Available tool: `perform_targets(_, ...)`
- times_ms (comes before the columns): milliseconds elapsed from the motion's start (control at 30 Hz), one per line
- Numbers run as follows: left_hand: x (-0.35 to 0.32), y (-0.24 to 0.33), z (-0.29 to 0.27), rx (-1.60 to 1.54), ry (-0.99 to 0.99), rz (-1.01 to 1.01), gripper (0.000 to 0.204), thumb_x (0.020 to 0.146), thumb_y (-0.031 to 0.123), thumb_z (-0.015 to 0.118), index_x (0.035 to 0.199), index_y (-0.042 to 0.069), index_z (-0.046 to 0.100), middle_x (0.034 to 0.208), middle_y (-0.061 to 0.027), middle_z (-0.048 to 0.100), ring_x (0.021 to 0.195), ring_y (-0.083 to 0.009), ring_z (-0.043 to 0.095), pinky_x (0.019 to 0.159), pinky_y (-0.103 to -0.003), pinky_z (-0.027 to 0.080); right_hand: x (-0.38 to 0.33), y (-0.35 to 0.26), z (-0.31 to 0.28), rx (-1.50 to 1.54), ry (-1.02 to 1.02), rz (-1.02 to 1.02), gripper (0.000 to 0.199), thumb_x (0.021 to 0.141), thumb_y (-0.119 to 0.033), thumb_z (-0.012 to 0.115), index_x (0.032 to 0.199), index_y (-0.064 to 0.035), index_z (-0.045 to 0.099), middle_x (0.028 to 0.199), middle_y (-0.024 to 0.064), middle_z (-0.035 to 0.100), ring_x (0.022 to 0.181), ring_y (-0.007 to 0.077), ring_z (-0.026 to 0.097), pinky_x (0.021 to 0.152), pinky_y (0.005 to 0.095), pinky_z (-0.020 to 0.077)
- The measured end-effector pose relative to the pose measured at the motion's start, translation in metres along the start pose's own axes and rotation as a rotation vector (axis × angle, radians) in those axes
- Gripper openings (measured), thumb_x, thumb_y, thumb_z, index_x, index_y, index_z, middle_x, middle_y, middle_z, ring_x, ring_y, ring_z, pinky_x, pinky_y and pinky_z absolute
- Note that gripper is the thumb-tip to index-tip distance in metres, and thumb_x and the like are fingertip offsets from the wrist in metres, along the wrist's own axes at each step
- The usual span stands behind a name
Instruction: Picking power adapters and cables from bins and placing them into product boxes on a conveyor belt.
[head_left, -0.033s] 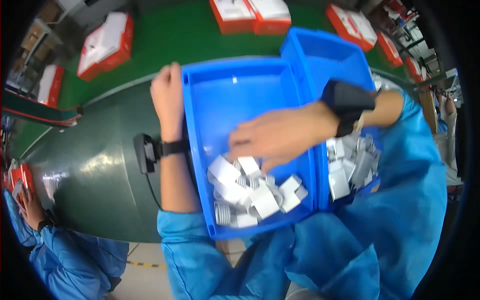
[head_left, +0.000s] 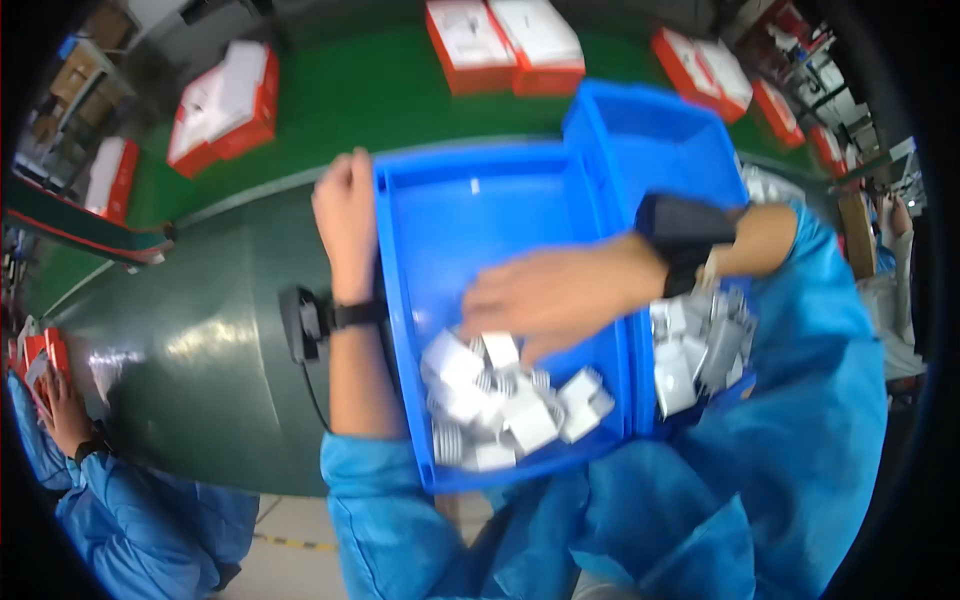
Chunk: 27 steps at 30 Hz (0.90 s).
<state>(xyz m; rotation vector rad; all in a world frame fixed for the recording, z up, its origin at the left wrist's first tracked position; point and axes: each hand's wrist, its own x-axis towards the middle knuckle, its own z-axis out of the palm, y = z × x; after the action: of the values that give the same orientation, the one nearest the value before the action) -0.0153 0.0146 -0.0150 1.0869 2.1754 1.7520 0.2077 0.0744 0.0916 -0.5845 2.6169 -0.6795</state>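
A blue plastic bin (head_left: 500, 157) lies in front of me, with a heap of white blocky pieces and ribbed, coil-like parts (head_left: 520, 405) at its near end. My left hand (head_left: 345, 215) is at the bin's far left corner, its fingers curled over the rim. Over the far edge of the heap hovers my right hand (head_left: 560, 295), somewhat blurred, thumb and fingers apart and pointing left and down. I see nothing held in it, though its palm is hidden. Bulky black wrist devices sit on my left wrist (head_left: 335, 315) and right wrist (head_left: 690, 235).
A second blue bin (head_left: 655, 110) adjoins on the right, holding grey and white pieces (head_left: 690, 350) partly under my right arm. Red boxes with white tops (head_left: 500, 45) stand along the green surface beyond. At far left, a co-worker's hand (head_left: 65, 410) touches a red box.
The whole view has shifted slightly, so the bins and boxes appear lower. Both my hands keep nearly the same places relative to the bin.
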Motion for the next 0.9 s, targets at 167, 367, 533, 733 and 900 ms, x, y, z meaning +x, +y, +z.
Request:
perform_targets(167,-0.013,0.012,-0.002,-0.013,-0.026,-0.088,0.042,0.096,0.029,0.052,0.074,-0.006,0.049,0.057,-0.0152,0.044,0.055,-0.0181,0.039,0.055,-0.037,0.038,-0.005,-0.004,0.002,0.138,0.110,0.062,0.043,0.085,-0.018,0.066,0.122,-0.0022,0.052,0.115,0.0145,0.051,0.111,0.0322,0.052,0.091,0.0428,0.0480)
perform_targets(367,-0.009,0.013,-0.001,-0.047,-0.011,-0.136,0.040,0.096,0.029,0.053,0.073,-0.003,0.052,0.055,-0.0108,0.045,0.054,-0.0154,0.039,0.054,-0.035,0.038,-0.022,0.030,-0.080,0.073,0.391,0.293,0.040,0.083,-0.014,0.067,0.120,-0.0013,0.057,0.101,0.0151,0.066,0.094,0.0297,0.066,0.085,0.0368,0.0531)
perform_targets(533,-0.007,0.021,0.003,-0.058,-0.007,-0.148,0.040,0.096,0.030,0.052,0.073,-0.002,0.053,0.056,-0.0110,0.050,0.053,-0.0165,0.043,0.056,-0.035,0.040,-0.061,0.146,-0.153,0.087,0.769,0.465,0.034,0.083,-0.012,0.069,0.116,-0.0030,0.066,0.102,0.0115,0.070,0.094,0.0200,0.066,0.085,0.0321,0.0522)
perform_targets(733,-0.009,0.011,-0.002,0.001,-0.025,-0.143,0.039,0.096,0.030,0.052,0.074,-0.002,0.055,0.056,-0.0104,0.049,0.054,-0.0156,0.042,0.055,-0.035,0.039,-0.071,0.223,-0.159,0.029,0.615,0.728,0.035,0.086,-0.010,0.067,0.121,-0.0038,0.066,0.110,0.0125,0.070,0.102,0.0210,0.065,0.092,0.0318,0.0493)
perform_targets(900,-0.010,0.015,-0.001,-0.079,-0.037,-0.161,0.039,0.096,0.028,0.053,0.072,-0.002,0.052,0.055,-0.0087,0.045,0.055,-0.0127,0.039,0.053,-0.033,0.037,-0.073,0.241,-0.133,-0.102,0.529,0.774,0.029,0.085,-0.008,0.065,0.113,-0.0061,0.071,0.102,0.0155,0.072,0.093,0.0253,0.067,0.085,0.0329,0.0504)
